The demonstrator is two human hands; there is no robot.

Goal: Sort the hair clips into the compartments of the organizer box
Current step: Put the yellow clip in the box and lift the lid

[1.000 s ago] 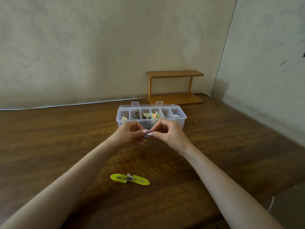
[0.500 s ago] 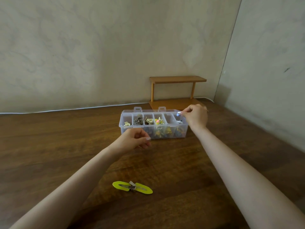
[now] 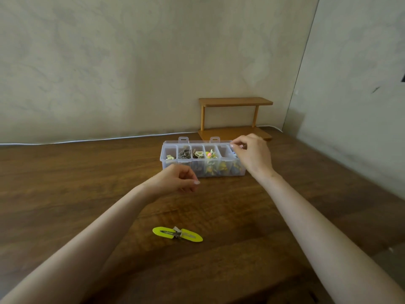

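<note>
A clear organizer box (image 3: 175,150) with several compartments stands mid-table, most of them holding small clips. My right hand (image 3: 252,156) hovers over its rightmost end, fingertips pinching a small blue hair clip (image 3: 234,153) just above the last compartment. In front of the box's left half, my left hand (image 3: 177,179) is held loosely curled and holds nothing. Nearer to me on the table lies a pair of yellow-green snap clips (image 3: 177,234) joined end to end.
A small wooden two-tier shelf (image 3: 235,116) stands against the wall behind the box. A white cable (image 3: 87,141) runs along the table's back edge. The side wall is close on the right.
My hands were together in front of the box. The right hand has carried the small blue clip to the box's right end, while the left hand stayed in front, fingers relaxed.
</note>
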